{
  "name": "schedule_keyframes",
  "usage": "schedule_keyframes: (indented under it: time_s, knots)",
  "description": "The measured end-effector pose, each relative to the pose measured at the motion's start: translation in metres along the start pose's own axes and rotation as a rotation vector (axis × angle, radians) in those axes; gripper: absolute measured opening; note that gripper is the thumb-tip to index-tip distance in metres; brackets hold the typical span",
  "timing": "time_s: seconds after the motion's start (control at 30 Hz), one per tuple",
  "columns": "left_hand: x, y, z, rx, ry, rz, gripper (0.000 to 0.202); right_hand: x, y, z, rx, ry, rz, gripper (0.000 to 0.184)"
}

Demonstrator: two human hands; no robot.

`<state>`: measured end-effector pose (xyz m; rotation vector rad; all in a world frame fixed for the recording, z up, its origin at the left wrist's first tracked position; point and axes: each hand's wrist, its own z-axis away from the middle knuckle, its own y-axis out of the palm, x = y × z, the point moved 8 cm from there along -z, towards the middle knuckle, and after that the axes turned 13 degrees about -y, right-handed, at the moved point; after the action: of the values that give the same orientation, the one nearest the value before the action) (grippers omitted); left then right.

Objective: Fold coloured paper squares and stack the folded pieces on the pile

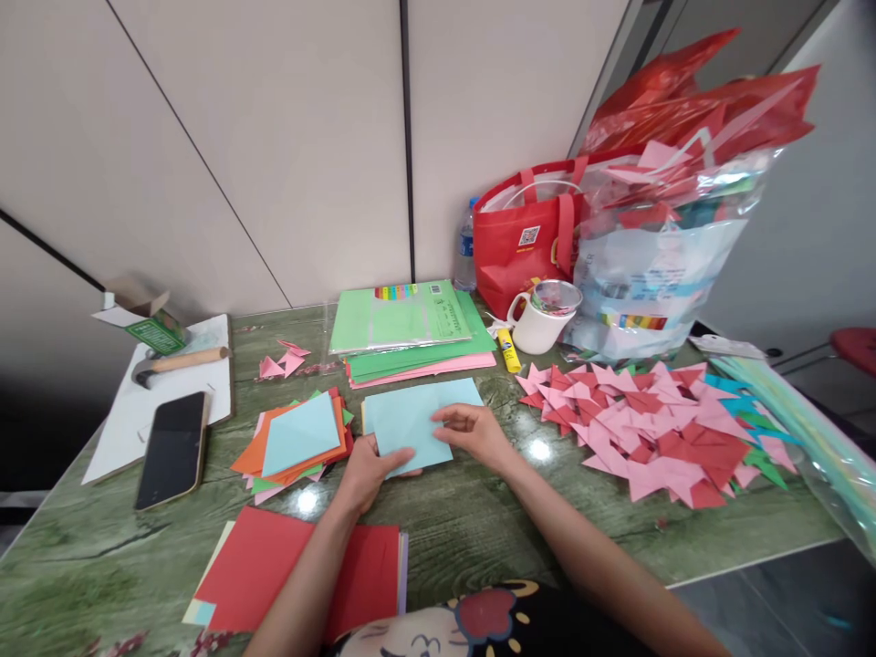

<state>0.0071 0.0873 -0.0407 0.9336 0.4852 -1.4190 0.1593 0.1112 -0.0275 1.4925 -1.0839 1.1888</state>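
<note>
A light blue paper sheet lies at the centre, with a pale yellow edge showing beneath its left side. My left hand grips its lower left corner, thumb on top and fingers partly hidden underneath. Over the sheet's right part, my right hand has bent fingers with a small gap between thumb and forefinger; whether the tips touch the paper is hard to make out. To the left sits a stack of small coloured squares, topped by a light blue square. Larger red paper lies under my left forearm.
Folded pink and red paper pieces are heaped at right. Behind are packaged green paper, a glue stick, a white mug, a red bag and a stuffed clear bag. A phone and hammer lie left.
</note>
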Motion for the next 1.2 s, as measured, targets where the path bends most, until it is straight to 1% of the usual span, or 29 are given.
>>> schedule_keyframes:
  time_s: [0.13,0.27,0.37,0.53,0.67,0.83,1.0,1.2]
  knots:
    - [-0.002,0.001,0.001,0.004,0.011,-0.026,0.032,0.002,0.001,0.001,0.003,-0.026,0.043,0.028]
    - [-0.01,-0.002,0.005,-0.037,0.07,-0.066,0.032,0.006,0.0,0.0,-0.016,-0.058,0.08,0.026]
    - [-0.014,-0.004,0.007,-0.055,0.114,-0.036,0.029,0.007,0.0,0.0,-0.018,-0.08,0.107,0.025]
    - [-0.014,-0.007,0.005,-0.049,0.137,0.016,0.024,0.002,0.001,0.001,-0.012,-0.051,0.076,0.028]
    - [-0.014,-0.007,0.005,-0.045,0.151,0.009,0.021,0.003,0.0,0.0,-0.003,-0.069,0.101,0.028]
    - [-0.02,-0.008,0.008,-0.017,0.172,0.051,0.029,0.007,0.0,0.0,0.018,-0.1,0.149,0.028]
    - [-0.025,-0.018,0.007,-0.059,0.203,0.1,0.024,0.01,0.003,0.001,0.04,-0.111,0.192,0.025]
    - [-0.023,-0.022,0.005,-0.103,0.212,0.106,0.019,0.009,0.001,0.001,0.047,-0.095,0.182,0.028]
